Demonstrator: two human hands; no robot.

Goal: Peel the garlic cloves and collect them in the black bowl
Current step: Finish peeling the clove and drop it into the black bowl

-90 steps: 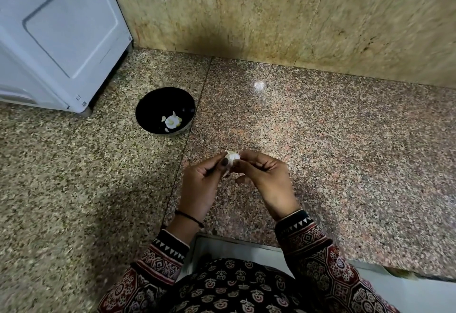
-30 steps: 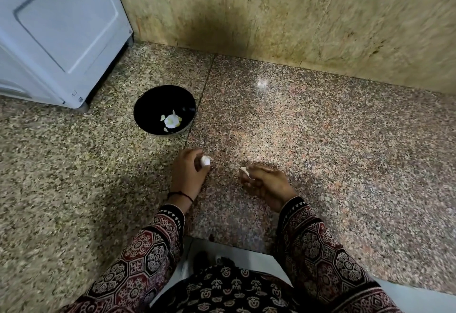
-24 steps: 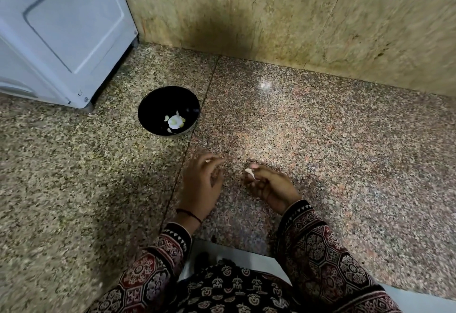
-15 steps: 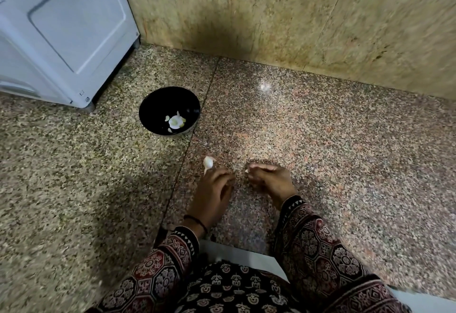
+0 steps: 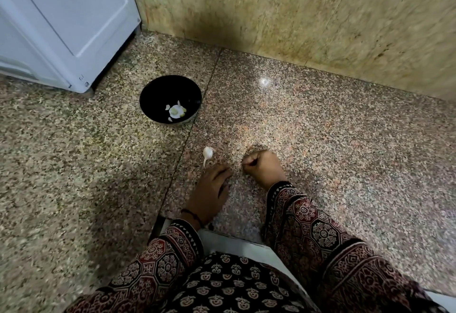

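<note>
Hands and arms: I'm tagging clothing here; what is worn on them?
The left sleeve and right sleeve are long, dark red and black, printed with octagons and flowers; each cuff has a black-and-white triangle border. A thin black thread band circles the left wrist. The left hand and right hand are ungloved.

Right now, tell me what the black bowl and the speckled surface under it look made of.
Black bowl: dark, fairly matte inside, with a silvery strip on its lower outer wall, so possibly coated steel; uncertain. Speckled surface: polished granite by its look, grainy flecks and a sharp light reflection.
</note>
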